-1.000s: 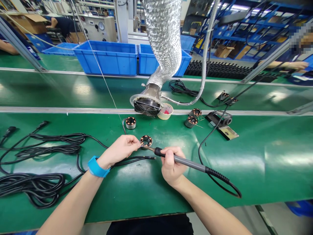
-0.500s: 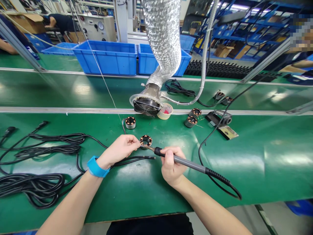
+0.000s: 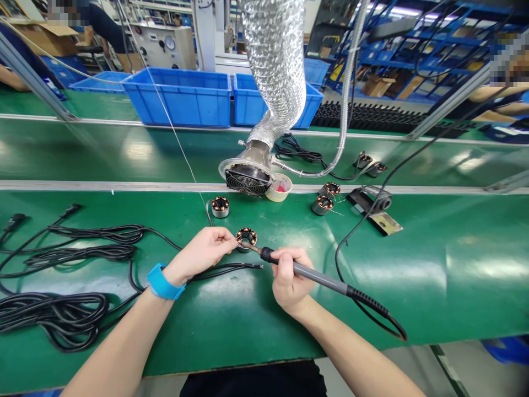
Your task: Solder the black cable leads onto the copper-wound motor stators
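Note:
A small motor stator with copper windings (image 3: 247, 239) stands on the green bench mat, just beyond my hands. My left hand (image 3: 202, 251) is closed, with its fingertips pressed against the stator's near side. My right hand (image 3: 290, 277) grips a grey and black soldering iron (image 3: 320, 278), whose metal tip reaches the stator's lower edge. A black cable with bared ends (image 3: 225, 271) runs under my left wrist. The exact contact point is hidden by my fingers.
More stators (image 3: 220, 207) (image 3: 324, 205) stand nearby, beside a fume extractor with a fan guard (image 3: 248, 181) on a foil duct (image 3: 275, 66). Coiled black cables (image 3: 53, 320) lie at left, an iron stand (image 3: 370, 201) at right. Blue bins (image 3: 177, 98) and a co-worker's arm (image 3: 496, 102) lie beyond.
The whole view has shifted slightly with my head. My hands, the soldering iron and the stator hold the same positions relative to one another.

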`<state>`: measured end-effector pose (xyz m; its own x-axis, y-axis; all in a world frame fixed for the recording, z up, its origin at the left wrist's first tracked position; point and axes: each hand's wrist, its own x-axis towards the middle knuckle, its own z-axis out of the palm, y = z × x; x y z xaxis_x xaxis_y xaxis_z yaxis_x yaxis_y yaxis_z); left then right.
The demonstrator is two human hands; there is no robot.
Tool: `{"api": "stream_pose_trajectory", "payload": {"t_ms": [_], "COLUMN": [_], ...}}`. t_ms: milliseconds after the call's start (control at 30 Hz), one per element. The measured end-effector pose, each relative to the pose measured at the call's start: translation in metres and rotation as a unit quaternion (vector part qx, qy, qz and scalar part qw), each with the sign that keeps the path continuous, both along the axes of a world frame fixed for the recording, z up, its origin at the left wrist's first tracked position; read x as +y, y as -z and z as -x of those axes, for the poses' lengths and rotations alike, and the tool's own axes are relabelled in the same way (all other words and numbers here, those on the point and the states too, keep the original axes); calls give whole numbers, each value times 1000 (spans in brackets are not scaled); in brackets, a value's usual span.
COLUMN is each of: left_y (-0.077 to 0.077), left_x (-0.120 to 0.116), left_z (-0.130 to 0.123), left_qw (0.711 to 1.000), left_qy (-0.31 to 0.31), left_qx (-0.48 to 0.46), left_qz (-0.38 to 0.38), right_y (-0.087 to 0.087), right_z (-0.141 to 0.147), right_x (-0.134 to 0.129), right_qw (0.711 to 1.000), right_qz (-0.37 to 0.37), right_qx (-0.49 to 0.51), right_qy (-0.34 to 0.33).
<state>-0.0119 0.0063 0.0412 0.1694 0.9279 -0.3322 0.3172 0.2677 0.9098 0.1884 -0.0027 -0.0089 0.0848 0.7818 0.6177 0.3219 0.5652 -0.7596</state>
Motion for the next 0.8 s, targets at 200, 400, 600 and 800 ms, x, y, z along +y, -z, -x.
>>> {"api": "stream_pose_trajectory", "payload": {"t_ms": [200, 400, 600, 800], "left_y": [-3, 0, -1, -1], "left_x": [1, 1, 1, 3], "left_z": [-2, -1, -2, 0], "left_qw": [1000, 1000, 1000, 1000], "left_qy": [-5, 0, -1, 6], "left_qx": [-5, -12, -18, -28], "left_qz": [4, 7, 10, -8], "right_y": [0, 0, -10, -8], "right_z": [-1, -1, 3, 8], "right_x": [-1, -1, 5, 18], "right_qw": [1000, 1000, 994, 979], "right_qz": [3, 8, -50, -85], "right_qx": [6, -13, -54, -142], "right_qy": [0, -4, -80, -119]}}
